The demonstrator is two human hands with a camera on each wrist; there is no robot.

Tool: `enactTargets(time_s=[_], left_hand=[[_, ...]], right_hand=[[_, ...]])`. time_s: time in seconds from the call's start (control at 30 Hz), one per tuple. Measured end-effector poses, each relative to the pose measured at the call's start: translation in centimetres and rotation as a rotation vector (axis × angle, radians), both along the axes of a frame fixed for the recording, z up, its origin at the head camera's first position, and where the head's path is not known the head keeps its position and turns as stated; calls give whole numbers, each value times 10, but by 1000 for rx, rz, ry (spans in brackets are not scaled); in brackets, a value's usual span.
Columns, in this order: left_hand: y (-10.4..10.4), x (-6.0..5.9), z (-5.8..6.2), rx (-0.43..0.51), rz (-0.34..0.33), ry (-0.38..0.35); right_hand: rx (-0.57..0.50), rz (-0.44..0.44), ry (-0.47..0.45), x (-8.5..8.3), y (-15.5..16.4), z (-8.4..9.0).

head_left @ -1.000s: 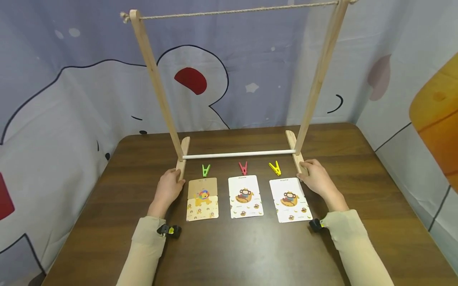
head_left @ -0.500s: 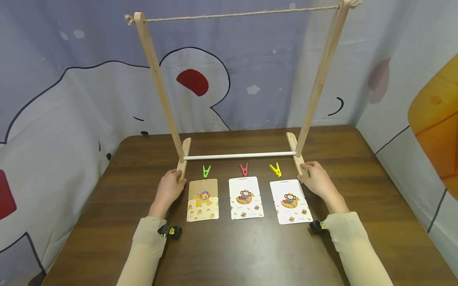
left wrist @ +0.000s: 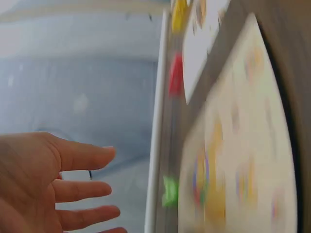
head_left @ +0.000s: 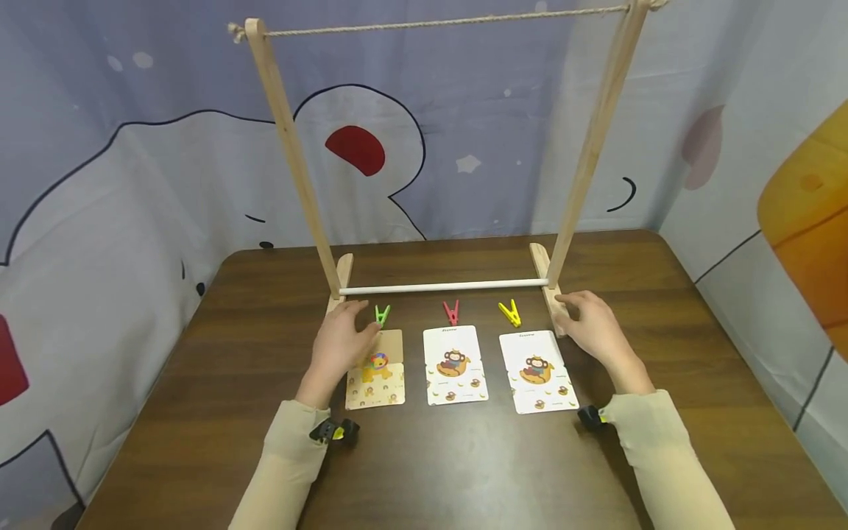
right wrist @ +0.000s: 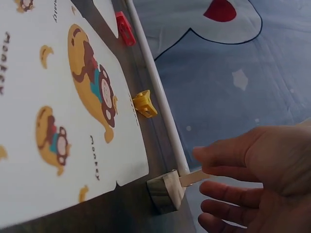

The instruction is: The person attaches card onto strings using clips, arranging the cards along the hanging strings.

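Left hand (head_left: 341, 342) released, fingers loose, hovering over lion card (head_left: 375, 369) just beside green clothespin (head_left: 381, 315). Right hand (head_left: 594, 327) released too, fingers spread near right foot of wooden drying rack (head_left: 553, 305), beside monkey card (head_left: 538, 371). All on brown bench (head_left: 450, 456).
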State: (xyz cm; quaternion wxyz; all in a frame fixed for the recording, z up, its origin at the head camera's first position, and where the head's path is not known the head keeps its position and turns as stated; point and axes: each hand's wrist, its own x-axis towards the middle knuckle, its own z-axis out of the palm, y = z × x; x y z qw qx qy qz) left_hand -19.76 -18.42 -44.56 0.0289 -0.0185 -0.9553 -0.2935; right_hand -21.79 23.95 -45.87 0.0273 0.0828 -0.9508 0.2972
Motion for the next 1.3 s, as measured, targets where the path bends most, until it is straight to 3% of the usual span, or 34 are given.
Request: enactTargets(time_s=[0.2, 0.4, 0.63, 0.93, 1.3], left_hand=[[52, 8, 3, 75, -146, 10], [91, 16, -3, 72, -250, 38], [137, 10, -18, 63, -355, -4], [184, 3, -31, -35, -403, -9], [205, 6, -41, -160, -408, -6]], right_hand=[[3, 61, 10, -13, -4, 8], [-10, 123, -62, -24, -9, 18], [-7, 174, -70, -39, -13, 13], [31, 307, -58, -58, -33, -4], [57, 375, -5, -67, -39, -15]])
